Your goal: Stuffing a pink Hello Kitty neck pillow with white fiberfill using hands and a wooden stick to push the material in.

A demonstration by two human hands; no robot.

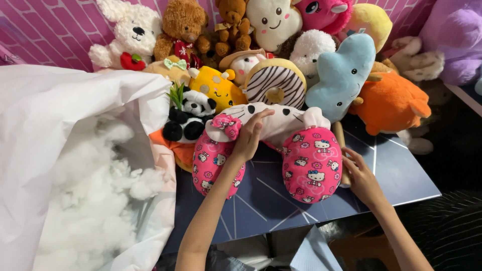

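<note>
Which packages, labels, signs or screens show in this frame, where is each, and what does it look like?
Large white plastic bag: far left, open, crumpled, holding loose white fibre stuffing.
No labels, signs or screens can be made out.
The left hand rests on the pink-and-white cat-print neck pillow; the right hand touches its right lobe.

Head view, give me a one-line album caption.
Two bare hands, left hand and right hand, press a pink cat-print U-shaped plush neck pillow beside piled stuffed toys.
</note>
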